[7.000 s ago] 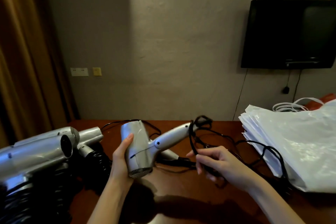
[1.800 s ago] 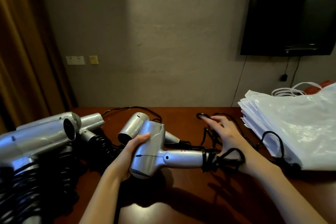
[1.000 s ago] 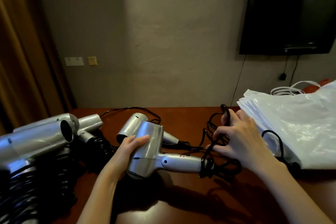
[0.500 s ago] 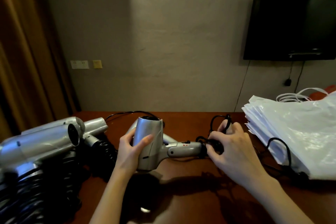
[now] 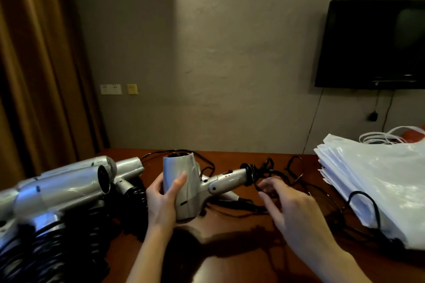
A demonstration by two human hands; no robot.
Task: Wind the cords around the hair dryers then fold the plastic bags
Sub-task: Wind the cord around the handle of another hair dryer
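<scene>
Head view: the silver hair dryer (image 5: 184, 190) is held above the brown table (image 5: 230, 248), barrel upright, handle slanting up toward the right. The left hand (image 5: 162, 202) grasps the barrel, thumb across its front. The black cord (image 5: 253, 173) is looped several times around the handle's end, and loose loops trail right of the dryer across the table. The right hand (image 5: 289, 207) sits just right of the handle with fingers bent around a strand; motion blur hides whether they pinch it, so I cannot tell its grip.

Left of the held dryer lies a heap of at least 3 more silver dryers (image 5: 57, 190) over coiled black cords (image 5: 46, 248), partly cut off by the frame edge. 1 further dryer lies behind the held one, mostly hidden. Far right of the dryer, 1 stack of white plastic bags (image 5: 379, 181) rests on the table, 1 cord loop draped over its near corner; their number is unreadable.
</scene>
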